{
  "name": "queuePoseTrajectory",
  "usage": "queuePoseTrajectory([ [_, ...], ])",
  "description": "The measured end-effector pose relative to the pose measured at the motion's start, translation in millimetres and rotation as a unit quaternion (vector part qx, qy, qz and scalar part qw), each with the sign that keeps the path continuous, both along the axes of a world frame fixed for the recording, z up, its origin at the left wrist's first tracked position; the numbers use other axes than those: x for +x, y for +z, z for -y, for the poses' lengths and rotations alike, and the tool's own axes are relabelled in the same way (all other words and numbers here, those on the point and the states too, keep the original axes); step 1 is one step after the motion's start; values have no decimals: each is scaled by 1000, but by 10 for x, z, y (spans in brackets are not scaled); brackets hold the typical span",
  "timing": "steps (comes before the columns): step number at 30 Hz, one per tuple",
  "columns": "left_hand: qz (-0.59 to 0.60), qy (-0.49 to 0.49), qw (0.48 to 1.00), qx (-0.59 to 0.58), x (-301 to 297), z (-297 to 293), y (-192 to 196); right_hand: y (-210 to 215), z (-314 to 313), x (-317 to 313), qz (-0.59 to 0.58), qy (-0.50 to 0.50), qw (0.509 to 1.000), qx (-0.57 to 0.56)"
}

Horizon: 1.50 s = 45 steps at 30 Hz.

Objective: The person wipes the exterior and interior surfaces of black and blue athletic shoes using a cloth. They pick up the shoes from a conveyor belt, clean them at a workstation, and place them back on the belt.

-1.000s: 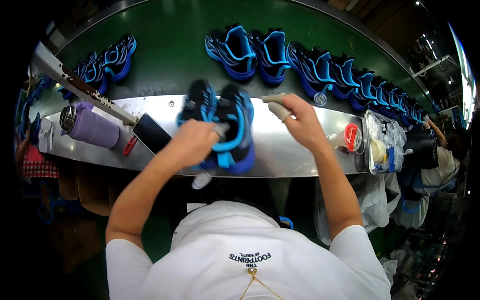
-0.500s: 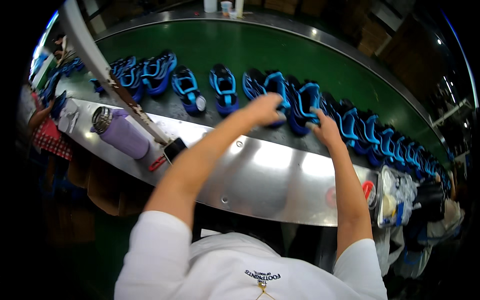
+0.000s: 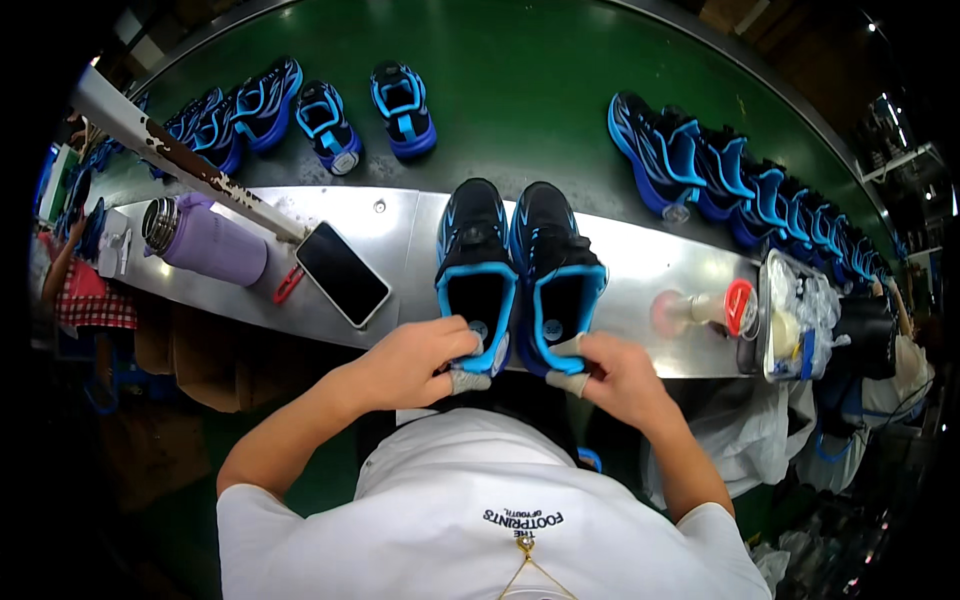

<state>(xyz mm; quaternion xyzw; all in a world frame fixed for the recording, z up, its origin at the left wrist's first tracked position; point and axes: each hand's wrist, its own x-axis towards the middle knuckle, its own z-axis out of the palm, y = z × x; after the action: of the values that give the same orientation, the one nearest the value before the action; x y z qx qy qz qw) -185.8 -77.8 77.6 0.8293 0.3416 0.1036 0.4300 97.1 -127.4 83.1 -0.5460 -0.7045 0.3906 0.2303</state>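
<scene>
Left hand [image 3: 420,358] pinches the left shoe [image 3: 475,275] heel, right hand [image 3: 615,372] the right shoe [image 3: 555,275] heel (fingertips taped), pair on the metal tabletop [image 3: 640,270] right of the phone [image 3: 342,274]; best kept level, grip even.

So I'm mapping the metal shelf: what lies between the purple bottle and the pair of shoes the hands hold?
In the head view, a black phone lies screen-up between the purple bottle and the pair of shoes; a small red item lies beside it.
</scene>
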Motion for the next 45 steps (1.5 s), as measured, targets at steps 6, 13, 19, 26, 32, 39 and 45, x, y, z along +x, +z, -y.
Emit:
queuePoseTrajectory([
  [6,78,244,951,175,34,219,272,419,60,145,21,-75,989,123],
  [13,52,219,920,319,437,-265,-138,-4,-633,2,142,30,952,269],
  [19,40,222,937,266,538,-191,-167,-90,-730,86,-7,-52,996,78],
  [26,0,203,957,208,509,40,-149,181,-395,75,16,26,994,108],
  [32,-95,120,928,341,588,216,-208,-32,-219,60,222,81,950,205],
  [39,-48,154,958,237,577,305,-232,-95,-196,67,120,116,958,233],
  [45,91,164,959,212,591,-44,-120,186,-299,155,47,45,988,137],
])
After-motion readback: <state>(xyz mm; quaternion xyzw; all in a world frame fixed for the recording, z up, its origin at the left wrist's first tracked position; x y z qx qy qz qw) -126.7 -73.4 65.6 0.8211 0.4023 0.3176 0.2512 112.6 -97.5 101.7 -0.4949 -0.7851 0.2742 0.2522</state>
